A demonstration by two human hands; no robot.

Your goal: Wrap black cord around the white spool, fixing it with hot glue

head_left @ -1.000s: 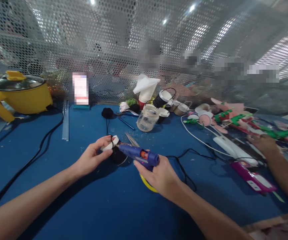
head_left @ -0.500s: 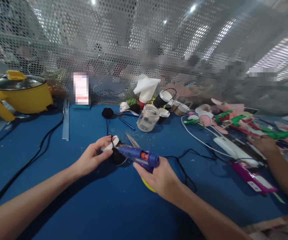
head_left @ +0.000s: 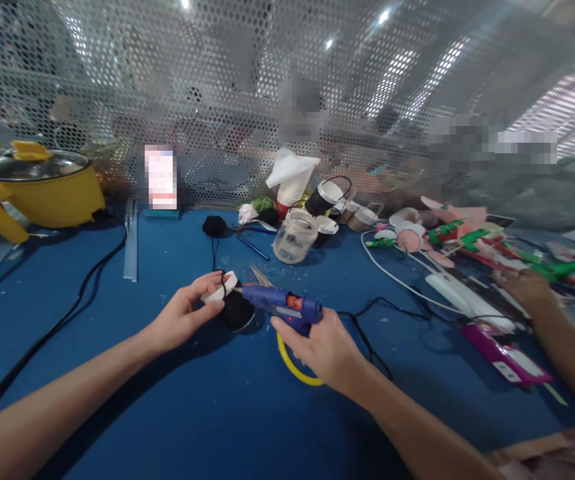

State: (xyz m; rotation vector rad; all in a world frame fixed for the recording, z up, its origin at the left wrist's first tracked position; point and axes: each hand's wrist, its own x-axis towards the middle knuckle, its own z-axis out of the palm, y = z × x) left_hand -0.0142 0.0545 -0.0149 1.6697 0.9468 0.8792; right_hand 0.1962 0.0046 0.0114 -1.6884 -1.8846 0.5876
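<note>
Blue glue gun gripped by right hand; left hand fingers pinch white-rimmed black piece.

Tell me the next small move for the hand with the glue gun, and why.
Probably squeeze the trigger gently. The right hand holds the blue glue gun with its nozzle right at the white ring that the left hand pinches against a black pom-pom.

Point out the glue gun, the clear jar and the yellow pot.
glue gun (head_left: 282, 303): head view, on the blue barrel.
clear jar (head_left: 294, 240): head view, on its glass side.
yellow pot (head_left: 62, 197): head view, on its yellow wall.
</note>
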